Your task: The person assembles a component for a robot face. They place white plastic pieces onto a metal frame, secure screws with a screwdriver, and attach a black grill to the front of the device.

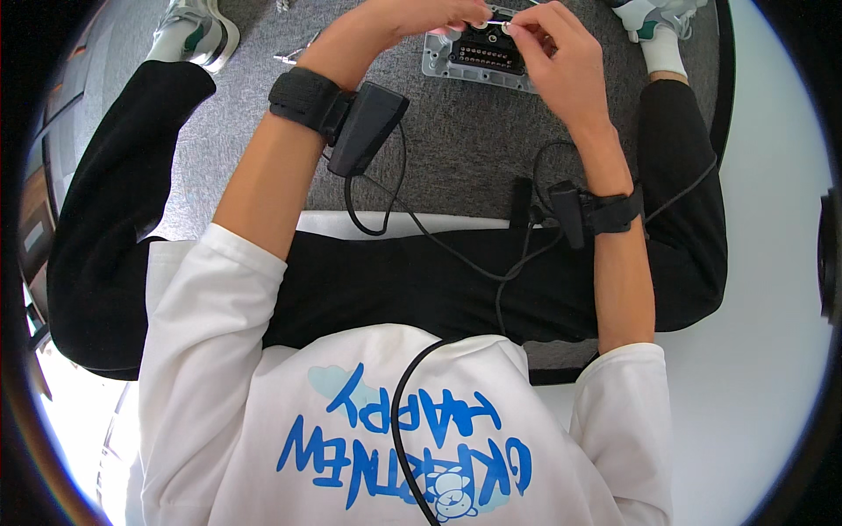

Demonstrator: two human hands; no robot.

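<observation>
A grey metal box point(434, 61) lies at the top of the view, with a black terminal block point(487, 56) full of small round contacts inside it. My left hand point(430, 16) reaches over its left side, its fingertips pinched together. My right hand point(561, 57) is over its right side, thumb and forefinger closed. A thin whitish rod-like piece point(497, 22) spans the short gap between both sets of fingertips. Its exact kind is too small to make out. Both hands hide parts of the box.
Small metal pieces point(289, 59) lie on the grey carpet point(254, 131) left of the box. Black cables point(438, 237) run from the devices strapped to my wrists across my lap. My legs are spread, a shoe point(195, 35) on either side of the work.
</observation>
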